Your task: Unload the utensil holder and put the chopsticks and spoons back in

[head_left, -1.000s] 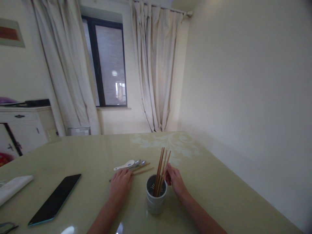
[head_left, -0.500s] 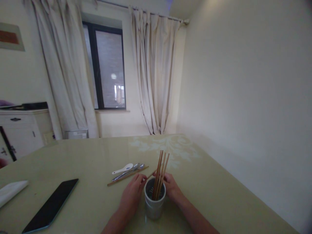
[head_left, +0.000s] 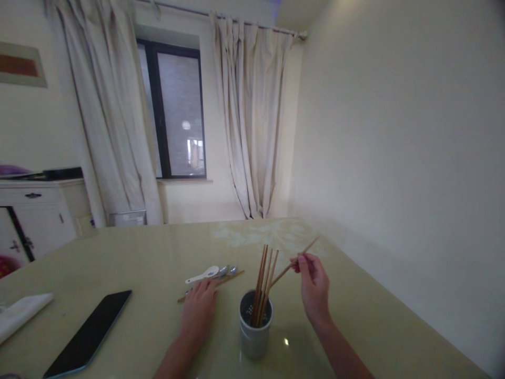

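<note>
My right hand (head_left: 314, 287) pinches a wooden chopstick (head_left: 284, 272) right of a grey cup (head_left: 254, 345). The chopstick slants up to the right, its lower end behind the others. Several chopsticks (head_left: 263, 284) stand upright in the cup, which has small holes in its bottom. My left hand (head_left: 199, 302) is left of the cup, fingers stretched over another chopstick (head_left: 231, 278) lying on the table and over the handles of metal spoons (head_left: 223, 270). Just beyond its fingertips lies a white spoon (head_left: 203, 274). My left fingertips are partly hidden and blurred.
A dark tablet-like slab (head_left: 89, 334) lies on the table (head_left: 150, 258) at the left, with a white object (head_left: 26, 310) beyond it. The wall (head_left: 402, 173) borders the table's right side. Curtains (head_left: 256, 110) and a window (head_left: 181, 110) are behind.
My right hand has moved right and up from behind the cup, carrying the chopstick. My left hand has let go of that chopstick and moved left over the cutlery on the table.
</note>
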Available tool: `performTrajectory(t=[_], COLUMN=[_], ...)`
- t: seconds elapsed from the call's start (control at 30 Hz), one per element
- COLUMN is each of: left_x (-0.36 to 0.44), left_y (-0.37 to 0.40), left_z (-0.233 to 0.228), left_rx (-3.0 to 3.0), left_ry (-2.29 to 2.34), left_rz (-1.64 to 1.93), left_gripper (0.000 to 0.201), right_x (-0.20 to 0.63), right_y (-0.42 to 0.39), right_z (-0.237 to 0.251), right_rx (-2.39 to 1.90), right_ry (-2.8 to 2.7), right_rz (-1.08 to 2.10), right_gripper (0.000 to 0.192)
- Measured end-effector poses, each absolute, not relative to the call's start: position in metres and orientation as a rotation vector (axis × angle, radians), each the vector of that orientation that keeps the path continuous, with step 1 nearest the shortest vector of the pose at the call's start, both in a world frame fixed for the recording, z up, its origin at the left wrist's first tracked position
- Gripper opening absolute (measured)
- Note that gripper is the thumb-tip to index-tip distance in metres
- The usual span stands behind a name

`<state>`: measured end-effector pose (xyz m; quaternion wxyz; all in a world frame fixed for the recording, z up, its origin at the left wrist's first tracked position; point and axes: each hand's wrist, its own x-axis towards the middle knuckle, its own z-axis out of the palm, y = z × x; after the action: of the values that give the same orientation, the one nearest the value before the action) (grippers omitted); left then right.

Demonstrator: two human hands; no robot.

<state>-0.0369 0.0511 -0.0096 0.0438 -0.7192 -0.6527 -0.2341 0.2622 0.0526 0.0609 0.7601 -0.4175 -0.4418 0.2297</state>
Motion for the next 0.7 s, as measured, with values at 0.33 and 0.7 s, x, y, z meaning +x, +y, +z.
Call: performTrajectory(t=[0.33, 0.7], left_x=[-0.044, -0.035], left_y=[0.049, 0.049], left_z=[-0.008, -0.008], left_rx=[-2.065, -2.308], left_ry=[-2.029, -2.060], left_rz=[-0.489, -0.814], left_gripper=[0.032, 0.026], right_x=[0.255, 0.230], right_y=[0.038, 0.028], right_z=[0.072, 0.047], right_rx=[-0.741, -0.876], right_ry=[-1.070, -1.246], right_rz=[0.777, 0.799], right_gripper=[0.037, 0.057])
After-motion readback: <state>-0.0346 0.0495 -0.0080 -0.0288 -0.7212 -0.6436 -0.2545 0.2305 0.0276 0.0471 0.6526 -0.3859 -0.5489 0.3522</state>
